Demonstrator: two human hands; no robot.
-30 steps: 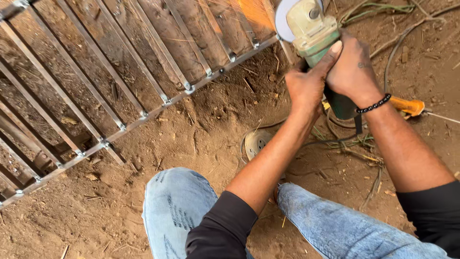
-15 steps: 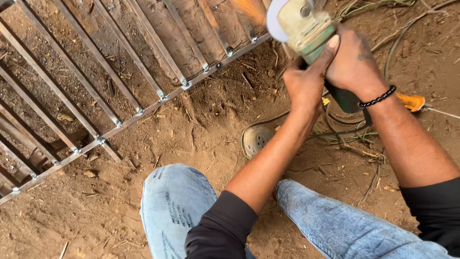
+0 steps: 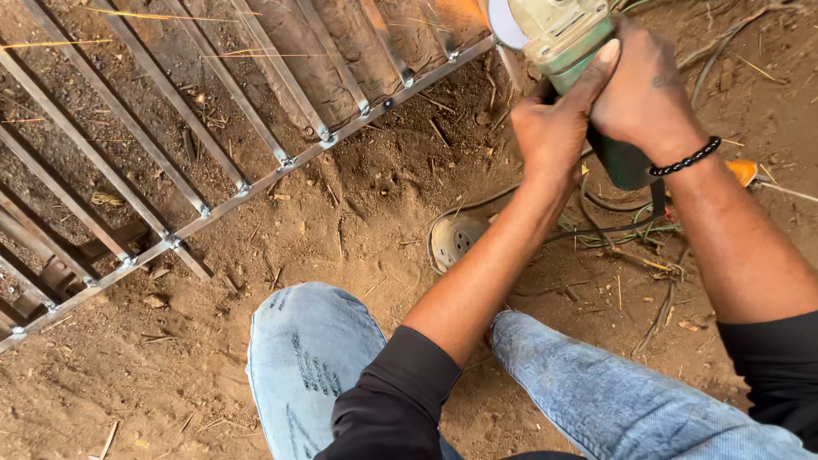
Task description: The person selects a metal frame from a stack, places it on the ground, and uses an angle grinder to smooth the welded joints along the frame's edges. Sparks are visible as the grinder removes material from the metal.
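Observation:
A green angle grinder (image 3: 569, 38) with a pale disc guard is at the top of the view, held in both hands. My left hand (image 3: 552, 128) grips its side from below. My right hand (image 3: 641, 89), with a black bead bracelet on the wrist, wraps over the green body. The disc meets the end of a metal grille (image 3: 281, 162) of parallel bars that lies on the dirt, and orange sparks fly up and to the left. The disc's edge is cut off by the frame.
A round dusty disc-shaped object (image 3: 456, 238) lies half buried in the dirt between my arms. Cables and twigs (image 3: 630, 230) tangle under my right forearm, with an orange object (image 3: 743, 170) beside it. My knees in light jeans (image 3: 315, 358) fill the bottom.
The grinder and both hands have shifted up and left along the grille's end bar. Spark streaks now reach across the upper left.

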